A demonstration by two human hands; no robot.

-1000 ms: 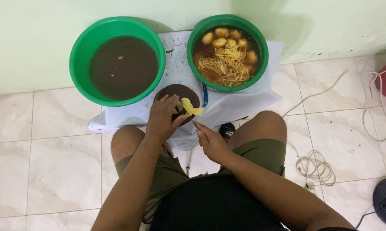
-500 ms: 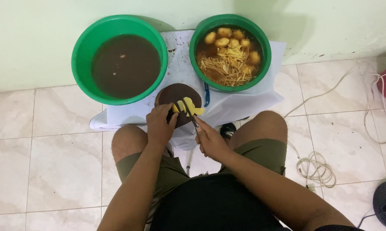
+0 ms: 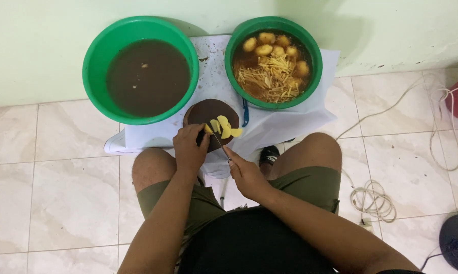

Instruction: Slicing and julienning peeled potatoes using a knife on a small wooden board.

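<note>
Down on the round dark cutting board [image 3: 204, 110], between the knees, sliced yellow potato [image 3: 223, 128] fanned out in thin pieces, touching each other. Left hand [image 3: 191, 147] at the near edge of the board, fingers curled down and pressing on the end of the stack, so that grip closed on the potato as far as can be told; fingertips partly hidden. Right hand [image 3: 245, 175] wrapped shut around the handle of a small knife [image 3: 218, 142], blade angled up toward the slices. Judging from that: best to keep the left fingertips tucked back, knuckles facing the blade, since hand and edge sit really close. Short, straight-down cuts, not sawing, or the slices will skid off that small board onto the white cloth [image 3: 274, 122]. Worth stacking fewer slices at once for even sticks, matching the strips already floating in the right green basin [image 3: 273, 61]. Left green basin [image 3: 140, 68] full of murky brown water, just beyond the board, so easy on the elbows. Blue-handled tool [image 3: 245, 112] lying just beside the board, out of the way.
</note>
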